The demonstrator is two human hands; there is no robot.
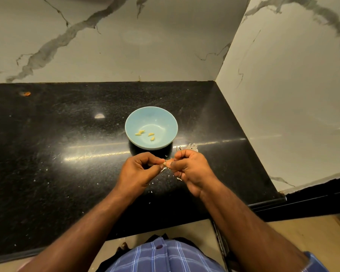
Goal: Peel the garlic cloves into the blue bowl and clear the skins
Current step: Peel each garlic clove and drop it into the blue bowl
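Both hands pinch one garlic clove above the black countertop.

The left hand (140, 169) and right hand (190, 169) meet fingertip to fingertip, fingers curled, gripping the garlic clove (166, 163) between them. The blue bowl (135, 122) stands just beyond the hands and holds four peeled cloves (145, 134). Papery skins (190, 147) lie beside the bowl, behind the right hand; small flakes dot the countertop (57, 154).
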